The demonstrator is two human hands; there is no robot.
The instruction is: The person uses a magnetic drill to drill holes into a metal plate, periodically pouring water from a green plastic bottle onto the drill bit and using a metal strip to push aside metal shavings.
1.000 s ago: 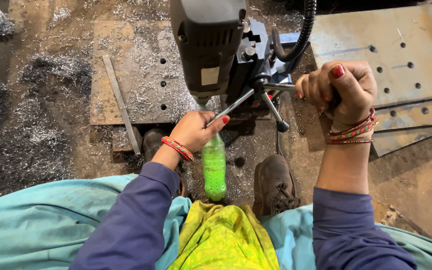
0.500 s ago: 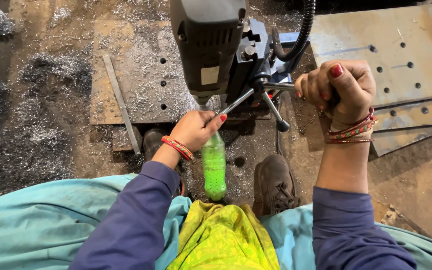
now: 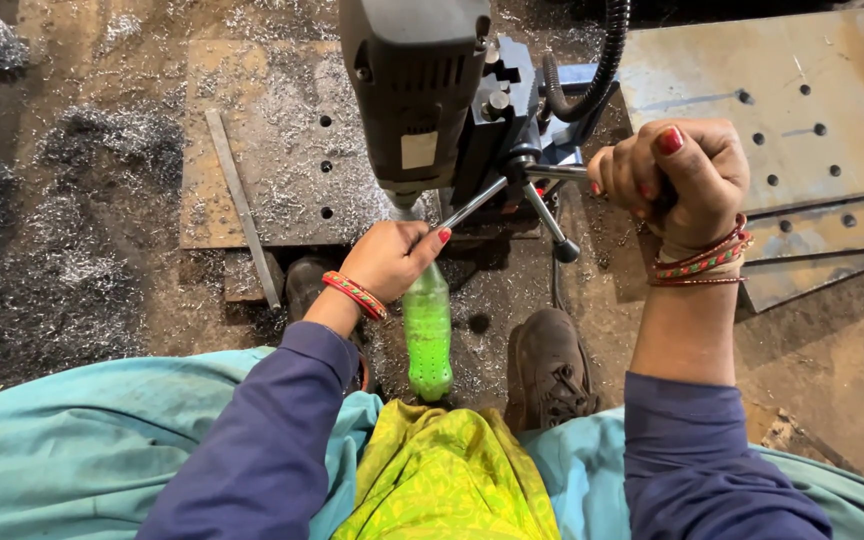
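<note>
- The left hand [image 3: 384,262] grips the neck of a green plastic bottle [image 3: 428,335], fingers closed round it, tipping its mouth toward the drill bit just above the fingertips, likely to wet the cut.
- The right hand [image 3: 680,180] is fisted on a feed-handle spoke [image 3: 562,172] of the magnetic drill [image 3: 422,90].
- The perforated steel plate [image 3: 282,150] lies beyond the left knuckles; swarf crowds its edges, and a shoe [image 3: 549,368] sits below the handle's swing.
</note>
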